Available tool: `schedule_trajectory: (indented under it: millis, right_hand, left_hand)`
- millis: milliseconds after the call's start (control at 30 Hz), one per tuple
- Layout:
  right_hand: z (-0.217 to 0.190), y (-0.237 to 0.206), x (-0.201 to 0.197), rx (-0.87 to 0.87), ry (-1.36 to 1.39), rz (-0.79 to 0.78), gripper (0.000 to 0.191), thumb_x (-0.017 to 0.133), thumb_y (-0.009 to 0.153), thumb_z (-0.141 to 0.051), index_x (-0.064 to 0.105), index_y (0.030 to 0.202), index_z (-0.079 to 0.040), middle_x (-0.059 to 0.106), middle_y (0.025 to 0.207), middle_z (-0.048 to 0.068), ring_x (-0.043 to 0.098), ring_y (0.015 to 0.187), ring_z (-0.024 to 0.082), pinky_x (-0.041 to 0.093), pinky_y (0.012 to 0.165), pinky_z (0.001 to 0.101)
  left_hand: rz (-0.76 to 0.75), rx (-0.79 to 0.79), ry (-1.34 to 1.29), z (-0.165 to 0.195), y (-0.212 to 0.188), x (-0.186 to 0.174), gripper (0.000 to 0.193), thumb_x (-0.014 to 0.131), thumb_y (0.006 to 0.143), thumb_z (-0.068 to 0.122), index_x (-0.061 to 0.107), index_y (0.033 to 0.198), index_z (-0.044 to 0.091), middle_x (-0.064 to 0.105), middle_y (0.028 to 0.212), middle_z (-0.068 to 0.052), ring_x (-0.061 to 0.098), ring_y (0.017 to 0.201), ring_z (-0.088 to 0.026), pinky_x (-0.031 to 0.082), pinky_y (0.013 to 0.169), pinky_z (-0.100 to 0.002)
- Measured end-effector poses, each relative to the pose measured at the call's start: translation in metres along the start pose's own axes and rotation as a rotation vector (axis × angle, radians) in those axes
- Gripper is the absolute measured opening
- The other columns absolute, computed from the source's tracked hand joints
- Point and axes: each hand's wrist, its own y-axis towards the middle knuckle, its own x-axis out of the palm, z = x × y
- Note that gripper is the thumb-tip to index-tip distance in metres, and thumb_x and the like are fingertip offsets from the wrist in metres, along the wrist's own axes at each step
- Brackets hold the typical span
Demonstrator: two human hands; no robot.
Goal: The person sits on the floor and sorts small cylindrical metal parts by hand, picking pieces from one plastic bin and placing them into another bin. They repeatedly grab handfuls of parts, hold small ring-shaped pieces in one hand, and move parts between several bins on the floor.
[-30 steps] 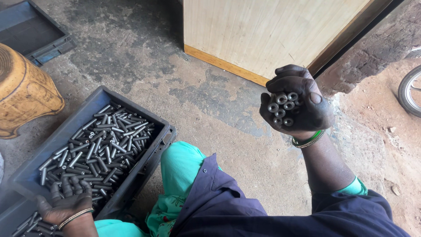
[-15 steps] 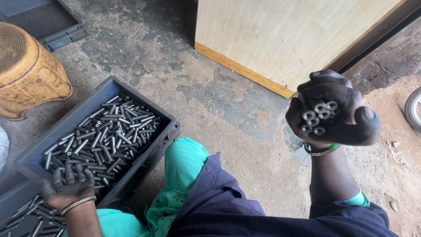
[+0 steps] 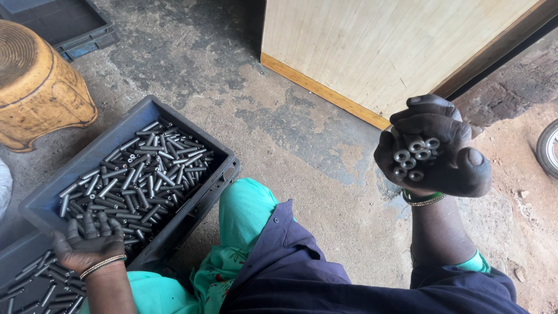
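Note:
My right hand (image 3: pixel 433 148) is raised over the concrete floor and is closed around a bundle of short dark metal tubes (image 3: pixel 414 156), their hollow ends facing the camera. My left hand (image 3: pixel 87 244) rests palm down with fingers spread on a heap of the same metal tubes (image 3: pixel 139 180), at the near edge of a dark grey plastic crate (image 3: pixel 192 136). A second crate (image 3: pixel 23 259) with more tubes lies below it at the lower left.
A woven brown stool (image 3: pixel 38 87) stands at the upper left, behind it a dark tray (image 3: pixel 64 23). A pale wooden board (image 3: pixel 383 46) leans at the back. A wheel's rim (image 3: pixel 546 148) shows at the right edge. My knee in green cloth (image 3: pixel 247 206) is beside the crate.
My right hand with the tube bundle has shifted a little to the right and turned slightly. My left hand has stayed on the tubes in the crate.

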Motion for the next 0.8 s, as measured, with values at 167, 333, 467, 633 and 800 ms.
schedule_trajectory:
  millis: [167, 333, 467, 633, 800]
  right_hand:
    - [0.004, 0.004, 0.008, -0.065, -0.003, 0.02, 0.045, 0.079, 0.084, -0.004, 0.057, 0.122, -0.008, 0.067, 0.11, 0.013, 0.065, 0.114, 0.028, 0.053, 0.103, 0.0392]
    - [0.001, 0.003, 0.015, -0.088, -0.023, 0.081, 0.046, 0.079, 0.087, -0.008, 0.047, 0.121, -0.01, 0.064, 0.106, 0.011, 0.065, 0.115, 0.029, 0.054, 0.105, 0.0407]
    - [0.0, 0.001, 0.016, -0.105, -0.109, 0.083, 0.042, 0.08, 0.092, -0.007, 0.05, 0.122, -0.005, 0.066, 0.106, 0.011, 0.066, 0.11, 0.028, 0.055, 0.1, 0.0375]
    - [0.003, -0.005, 0.017, -0.049, 0.008, 0.1, 0.044, 0.085, 0.089, -0.018, 0.055, 0.12, -0.007, 0.065, 0.109, 0.012, 0.065, 0.108, 0.024, 0.054, 0.098, 0.0354]
    - [0.005, -0.006, 0.015, -0.137, 0.161, 0.112, 0.041, 0.083, 0.084, -0.021, 0.056, 0.114, -0.013, 0.064, 0.107, 0.005, 0.065, 0.105, 0.021, 0.055, 0.098, 0.0403]
  left_hand:
    - [-0.021, -0.003, -0.003, 0.001, 0.0, -0.002, 0.087, 0.071, 0.082, 0.065, 0.045, 0.151, 0.02, 0.058, 0.142, -0.002, 0.059, 0.123, -0.021, 0.049, 0.101, -0.043]
    - [-0.01, 0.001, 0.002, 0.002, -0.002, -0.002, 0.087, 0.07, 0.082, 0.065, 0.045, 0.15, 0.019, 0.059, 0.141, -0.003, 0.059, 0.123, -0.021, 0.049, 0.101, -0.043]
    - [0.019, -0.001, -0.01, 0.002, -0.002, -0.002, 0.086, 0.071, 0.082, 0.065, 0.045, 0.149, 0.018, 0.06, 0.139, -0.003, 0.059, 0.121, -0.021, 0.049, 0.1, -0.043]
    - [0.023, 0.013, -0.001, 0.002, -0.001, -0.003, 0.085, 0.071, 0.084, 0.065, 0.045, 0.149, 0.016, 0.06, 0.135, -0.004, 0.06, 0.12, -0.021, 0.05, 0.098, -0.043]
    - [0.021, 0.008, -0.002, 0.001, 0.001, -0.005, 0.084, 0.069, 0.085, 0.064, 0.046, 0.15, 0.017, 0.062, 0.138, -0.004, 0.063, 0.119, -0.02, 0.051, 0.099, -0.042]
